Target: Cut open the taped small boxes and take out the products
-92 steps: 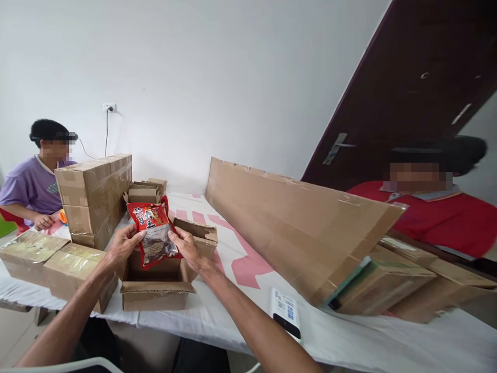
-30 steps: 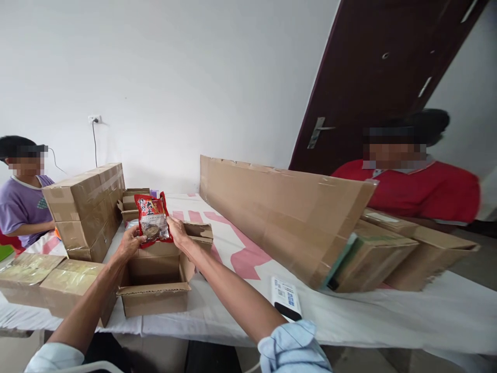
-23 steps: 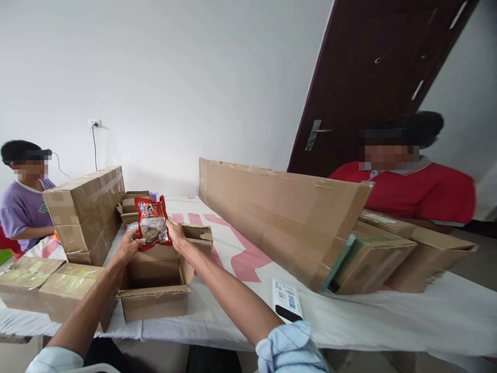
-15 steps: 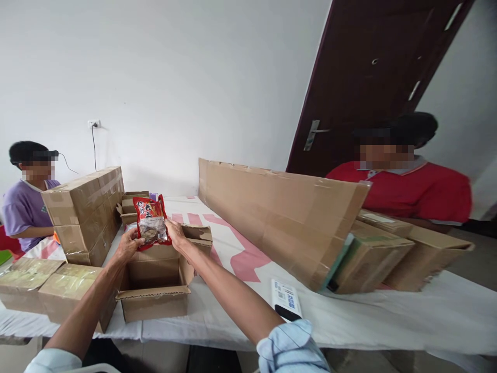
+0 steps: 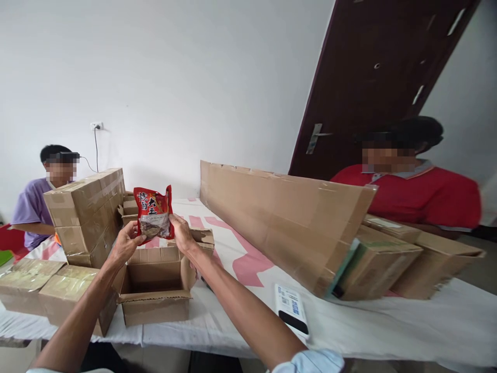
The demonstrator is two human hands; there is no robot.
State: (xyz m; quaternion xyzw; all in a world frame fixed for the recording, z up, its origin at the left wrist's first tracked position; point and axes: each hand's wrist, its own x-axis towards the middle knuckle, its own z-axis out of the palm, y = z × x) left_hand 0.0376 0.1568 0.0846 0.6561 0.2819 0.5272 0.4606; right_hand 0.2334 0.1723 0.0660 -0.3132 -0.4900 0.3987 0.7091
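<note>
The red packet [image 5: 153, 213] has illegible small print.

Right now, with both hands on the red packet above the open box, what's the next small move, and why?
Probably lower the red packet down and slightly toward the person, into the open box. The left hand and right hand pinch its lower corners. It is held upright over the box's far edge, the flaps are folded outward, and what shows of the inside looks empty.

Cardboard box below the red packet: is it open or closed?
Open. The cardboard box has its flaps spread outward and its inside shows; the red packet is held above it.
</note>
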